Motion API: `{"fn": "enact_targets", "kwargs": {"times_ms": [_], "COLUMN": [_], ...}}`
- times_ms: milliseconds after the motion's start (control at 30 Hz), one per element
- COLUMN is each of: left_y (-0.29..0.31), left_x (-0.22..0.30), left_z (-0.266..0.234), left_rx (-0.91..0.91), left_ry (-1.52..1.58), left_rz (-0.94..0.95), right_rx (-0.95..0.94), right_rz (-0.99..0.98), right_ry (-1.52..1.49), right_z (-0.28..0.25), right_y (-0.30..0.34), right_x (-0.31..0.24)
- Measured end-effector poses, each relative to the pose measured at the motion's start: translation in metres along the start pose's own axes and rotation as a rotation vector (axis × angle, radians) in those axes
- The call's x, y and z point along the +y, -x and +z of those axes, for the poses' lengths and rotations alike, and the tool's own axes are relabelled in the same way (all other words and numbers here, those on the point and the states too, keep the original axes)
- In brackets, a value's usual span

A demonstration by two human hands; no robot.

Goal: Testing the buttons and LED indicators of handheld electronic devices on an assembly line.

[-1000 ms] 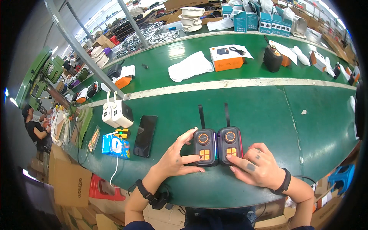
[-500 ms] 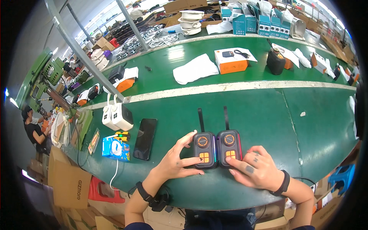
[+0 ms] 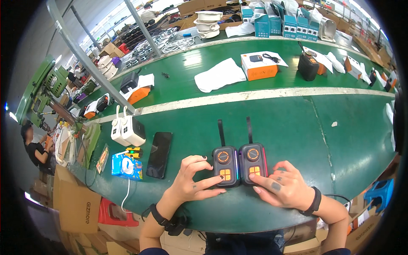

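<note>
Two black box-shaped devices stand side by side on the green table, each with a strap loop, an orange-ringed knob and a pad of orange buttons. Along the edges of the left device [image 3: 225,155] and the right device [image 3: 253,163] runs coloured light. My left hand [image 3: 190,180] has its fingers apart, one fingertip on the left device's button pad; its upper fingers bend beside the casing. My right hand [image 3: 284,187] rests a fingertip on the right device's buttons, thumb near the lower edge, other fingers curled. Neither hand grips a device.
Left of my hands lie a black phone [image 3: 159,155], a blue packet [image 3: 126,165] with a white cable, and two white devices [image 3: 128,131]. Beyond the pale rail, a green belt carries an orange-and-white box [image 3: 260,72] and a black device [image 3: 307,68]. A green drill press [image 3: 53,83] stands far left.
My left hand's upper fingers have drawn back from the left device's top corner. My right fingertip stays on the buttons. Things on the far belt have shifted slightly right.
</note>
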State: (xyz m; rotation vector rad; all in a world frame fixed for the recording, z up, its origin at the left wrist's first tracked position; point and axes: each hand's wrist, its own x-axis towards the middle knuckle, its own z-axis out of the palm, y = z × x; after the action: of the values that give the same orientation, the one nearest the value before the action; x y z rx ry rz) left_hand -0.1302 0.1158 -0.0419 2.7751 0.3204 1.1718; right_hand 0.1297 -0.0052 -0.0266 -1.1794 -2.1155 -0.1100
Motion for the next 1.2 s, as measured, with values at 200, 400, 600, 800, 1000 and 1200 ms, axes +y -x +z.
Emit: {"fn": "enact_targets", "kwargs": {"times_ms": [200, 400, 600, 800, 1000, 1200], "left_y": [0.0046, 0.0021, 0.0007, 0.0008, -0.0012, -0.0007], "left_x": [-0.0048, -0.0055, -0.0063, -0.0056, -0.0065, -0.0058], "left_z": [0.0005, -0.0009, -0.0001, 0.0017, 0.0019, 0.0024], "left_rx": [-0.034, -0.051, -0.061, -0.064, -0.047, -0.046], "left_ry": [0.047, 0.093, 0.077, 0.094, 0.061, 0.047], "left_rz": [0.012, 0.014, 0.005, -0.005, 0.022, 0.017], "right_rx": [-0.003, -0.015, -0.009, -0.018, -0.016, -0.013], "right_rz": [-0.004, -0.009, -0.007, -0.007, -0.016, -0.039], "right_ry": [0.003, -0.001, 0.001, -0.006, 0.019, 0.067], "right_z": [0.0023, 0.004, 0.0025, 0.0024, 0.0029, 0.0024], "right_y": [-0.0013, -0.0001, 0.0004, 0.0016, 0.0022, 0.0005], "right_x": [-0.0006, 0.0005, 0.0011, 0.002, 0.0027, 0.0033]}}
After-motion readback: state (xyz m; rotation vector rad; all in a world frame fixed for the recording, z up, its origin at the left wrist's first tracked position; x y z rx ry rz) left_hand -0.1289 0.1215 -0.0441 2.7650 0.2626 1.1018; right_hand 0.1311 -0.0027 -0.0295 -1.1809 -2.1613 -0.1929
